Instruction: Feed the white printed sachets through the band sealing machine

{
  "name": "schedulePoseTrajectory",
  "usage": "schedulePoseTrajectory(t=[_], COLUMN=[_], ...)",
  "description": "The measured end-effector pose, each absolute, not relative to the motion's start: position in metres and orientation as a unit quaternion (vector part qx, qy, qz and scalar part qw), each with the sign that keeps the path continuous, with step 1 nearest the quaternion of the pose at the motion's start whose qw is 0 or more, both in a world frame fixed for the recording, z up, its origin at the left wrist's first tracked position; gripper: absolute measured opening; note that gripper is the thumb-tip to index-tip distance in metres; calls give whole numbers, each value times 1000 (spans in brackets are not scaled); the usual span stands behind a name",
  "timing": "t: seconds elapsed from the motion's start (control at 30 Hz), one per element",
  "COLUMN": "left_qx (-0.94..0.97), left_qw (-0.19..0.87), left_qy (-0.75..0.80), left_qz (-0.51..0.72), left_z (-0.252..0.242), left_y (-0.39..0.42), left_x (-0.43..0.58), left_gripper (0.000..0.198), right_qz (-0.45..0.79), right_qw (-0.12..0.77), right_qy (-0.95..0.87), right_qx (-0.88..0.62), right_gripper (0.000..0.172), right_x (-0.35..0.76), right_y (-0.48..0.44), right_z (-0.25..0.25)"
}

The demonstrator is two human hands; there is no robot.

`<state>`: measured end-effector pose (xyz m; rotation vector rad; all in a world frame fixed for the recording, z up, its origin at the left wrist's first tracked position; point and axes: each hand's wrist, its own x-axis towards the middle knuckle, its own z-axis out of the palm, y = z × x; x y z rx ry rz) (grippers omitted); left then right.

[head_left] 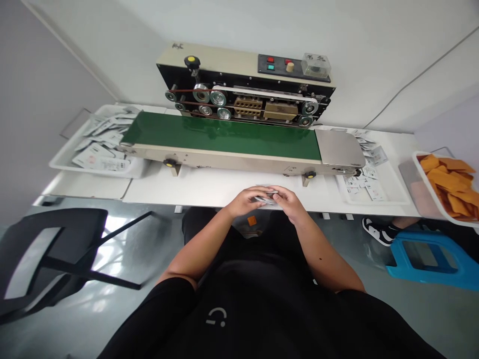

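Observation:
My left hand [245,202] and my right hand [289,205] meet just over the front edge of the white table [224,189]. Together they hold a small stack of white printed sachets [266,197], partly hidden by my fingers. Straight ahead stands a continuous band sealer [245,85] with a green conveyor belt [220,134], out of reach of my fingertips. More white sachets lie in a white tray [63,159] at the left end and in another white tray [389,192] at the right end.
A white bin of flat orange pieces [447,187] sits at the far right table end. Below the table are a blue stool [426,259], a black-and-white shoe [377,232] on someone's foot, and a black chair [48,259] at the left.

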<state>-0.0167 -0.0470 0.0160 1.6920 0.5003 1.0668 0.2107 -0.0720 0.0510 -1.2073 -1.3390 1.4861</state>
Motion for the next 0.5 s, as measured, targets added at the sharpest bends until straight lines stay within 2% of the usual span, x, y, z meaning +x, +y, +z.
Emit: schedulePoseTrajectory(t=[0.1, 0.23, 0.5], left_qx=[699, 645, 544], left_qw=[546, 582, 635], left_qy=[185, 219, 265], left_qz=[423, 444, 481], left_z=[16, 11, 3], left_y=[-47, -47, -48], left_x=[-17, -21, -21], left_gripper=[27, 30, 37], right_qz=[590, 543, 455], right_qw=[390, 440, 566], right_qy=[-512, -490, -493], right_qx=[-487, -522, -478], right_gripper=[56, 42, 38], right_x=[210, 214, 256], right_y=[-74, -77, -54], right_z=[53, 60, 124])
